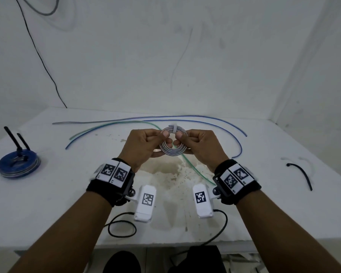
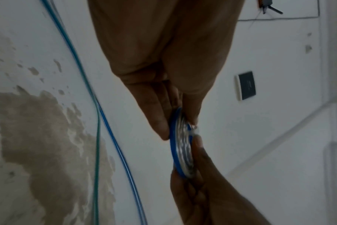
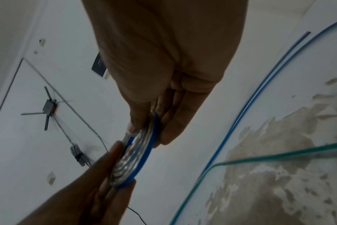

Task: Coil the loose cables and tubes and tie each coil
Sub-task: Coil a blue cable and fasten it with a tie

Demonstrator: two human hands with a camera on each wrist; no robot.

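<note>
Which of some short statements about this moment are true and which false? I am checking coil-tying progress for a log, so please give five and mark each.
1. Both hands hold one small coil above the table. True: the left hand and the right hand each pinch it.
2. A white tie sits at the top of that coil. True.
3. The stack of finished coils lies at the table's right. False: it lies at the left.
4. No loose tubes remain. False: a green tube and a blue tube lie uncoiled behind the hands.
5. A black tie lies at the right of the table. True.
</note>
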